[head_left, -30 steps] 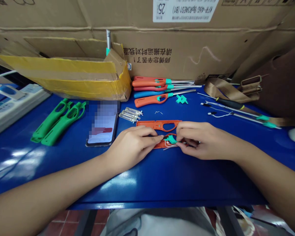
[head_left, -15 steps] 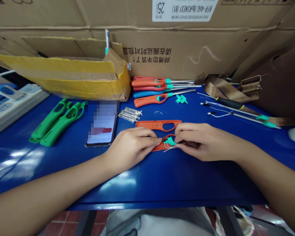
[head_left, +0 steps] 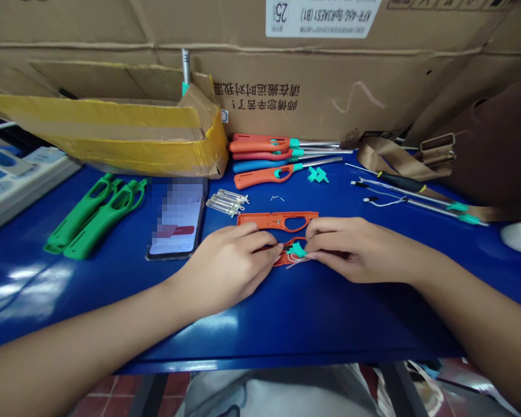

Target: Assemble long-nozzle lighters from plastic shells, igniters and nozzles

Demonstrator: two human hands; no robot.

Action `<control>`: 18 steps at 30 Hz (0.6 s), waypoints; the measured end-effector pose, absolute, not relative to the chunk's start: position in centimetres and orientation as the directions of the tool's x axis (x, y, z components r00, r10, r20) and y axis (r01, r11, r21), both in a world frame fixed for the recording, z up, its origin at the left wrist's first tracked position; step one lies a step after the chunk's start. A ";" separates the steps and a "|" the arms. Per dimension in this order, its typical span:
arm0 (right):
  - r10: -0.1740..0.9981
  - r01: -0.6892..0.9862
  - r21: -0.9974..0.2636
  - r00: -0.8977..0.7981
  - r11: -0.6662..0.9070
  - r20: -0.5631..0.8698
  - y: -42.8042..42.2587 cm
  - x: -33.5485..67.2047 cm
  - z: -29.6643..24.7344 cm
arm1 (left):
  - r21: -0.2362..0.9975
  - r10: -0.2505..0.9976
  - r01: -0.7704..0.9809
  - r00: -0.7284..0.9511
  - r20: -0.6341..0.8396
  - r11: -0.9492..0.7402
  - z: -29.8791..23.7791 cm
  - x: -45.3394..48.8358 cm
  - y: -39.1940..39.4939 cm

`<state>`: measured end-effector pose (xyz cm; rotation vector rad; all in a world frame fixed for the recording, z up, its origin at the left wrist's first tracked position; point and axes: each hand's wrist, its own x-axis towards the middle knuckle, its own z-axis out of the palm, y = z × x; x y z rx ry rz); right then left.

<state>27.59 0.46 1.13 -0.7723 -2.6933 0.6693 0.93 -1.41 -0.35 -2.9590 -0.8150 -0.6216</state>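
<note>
Below an orange lighter shell half (head_left: 274,220) lying on the table, a second orange shell half (head_left: 282,260) sits between my hands, partly covered by them. A teal plastic trigger piece (head_left: 297,250) with thin white wires rests over that lower half. My left hand (head_left: 238,260) is closed, its thumb and fingertips pinched at the shell's left part; what is between them is hidden. With thumb and index finger, my right hand (head_left: 351,249) pinches at the right edge of the teal piece; its other fingers are curled.
Behind are assembled lighters (head_left: 264,176), loose teal pieces (head_left: 318,175), clear fuel tanks (head_left: 227,202) and small pins (head_left: 276,198). Green shells (head_left: 98,217) and a phone (head_left: 178,217) lie left. Metal tubes (head_left: 438,205) and a screwdriver (head_left: 402,181) lie right. A taped cardboard box (head_left: 156,147) stands back left.
My left fingers have shifted slightly on the lower shell half, and the black part at their tips is less visible. My right hand keeps its pinch. The whole view has moved a little.
</note>
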 end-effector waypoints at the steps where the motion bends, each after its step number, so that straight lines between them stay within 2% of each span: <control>1: 0.555 0.436 -0.490 -0.822 0.754 0.123 0.4 27.6 1.1 | 0.095 0.491 0.495 0.784 0.379 -0.864 -0.3 0.9 -1.5; 5: 0.565 0.446 -0.478 -0.814 0.757 0.135 0.4 27.5 1.1 | 0.159 0.525 0.504 0.768 0.369 -0.849 -0.3 0.8 -1.5; 8: 0.569 0.431 -0.514 -0.809 0.742 0.144 0.4 27.4 1.1 | 0.191 0.545 0.512 0.757 0.361 -0.837 -0.3 0.7 -1.5; 13: 0.632 0.430 -0.626 -0.764 0.650 0.131 0.6 27.0 1.0 | 0.097 0.541 0.539 0.786 0.300 -0.837 0.0 0.9 -1.9; 18: 0.736 0.492 -0.684 -0.669 0.539 0.100 0.4 26.4 0.4 | 0.008 0.521 0.537 0.815 0.254 -0.844 0.3 1.1 -2.6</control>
